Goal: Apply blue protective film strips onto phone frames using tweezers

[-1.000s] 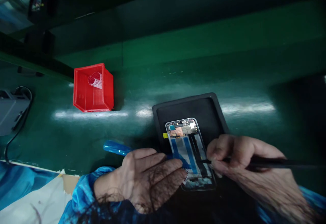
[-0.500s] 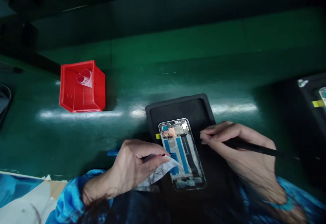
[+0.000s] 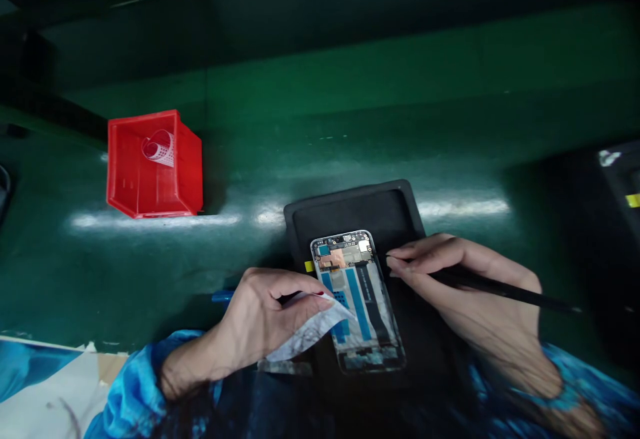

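Left hand [image 3: 265,322] now pinches a peeled film [image 3: 313,329] off the phone [image 3: 356,299] in the tray [image 3: 350,209]; a second ago it lay flat. Right hand [image 3: 465,286] grips a stylus [image 3: 505,289] at the phone's right edge.

The left hand [image 3: 265,319] and film strip [image 3: 310,329] hide the phone's [image 3: 357,299] lower-left edge

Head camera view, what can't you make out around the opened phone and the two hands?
- Opened phone: lower left corner hidden by the pale film in the left hand.
- Black tool: tip hidden by right hand fingers.
- Second device: cut off by the right edge.
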Action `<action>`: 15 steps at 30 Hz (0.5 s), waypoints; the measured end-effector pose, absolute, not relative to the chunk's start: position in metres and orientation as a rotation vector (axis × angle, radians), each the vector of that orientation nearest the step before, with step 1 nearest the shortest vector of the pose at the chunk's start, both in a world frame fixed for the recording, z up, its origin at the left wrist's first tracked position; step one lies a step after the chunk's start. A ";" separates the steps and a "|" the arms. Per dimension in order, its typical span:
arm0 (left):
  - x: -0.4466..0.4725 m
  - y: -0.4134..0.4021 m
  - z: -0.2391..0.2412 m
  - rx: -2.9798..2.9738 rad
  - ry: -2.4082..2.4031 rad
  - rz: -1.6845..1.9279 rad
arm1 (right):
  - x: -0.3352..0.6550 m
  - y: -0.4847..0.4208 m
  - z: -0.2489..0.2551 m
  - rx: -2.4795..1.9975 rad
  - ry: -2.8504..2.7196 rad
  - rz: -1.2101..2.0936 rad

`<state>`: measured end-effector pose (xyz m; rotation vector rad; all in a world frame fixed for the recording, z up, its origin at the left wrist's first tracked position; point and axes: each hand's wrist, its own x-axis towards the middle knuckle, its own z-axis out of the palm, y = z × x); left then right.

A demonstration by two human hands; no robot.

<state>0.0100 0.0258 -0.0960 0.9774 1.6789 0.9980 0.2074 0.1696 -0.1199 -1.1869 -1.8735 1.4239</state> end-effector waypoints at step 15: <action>0.011 0.026 -0.099 0.932 1.677 1.013 | 0.211 0.169 -0.124 -1.078 -1.938 1.410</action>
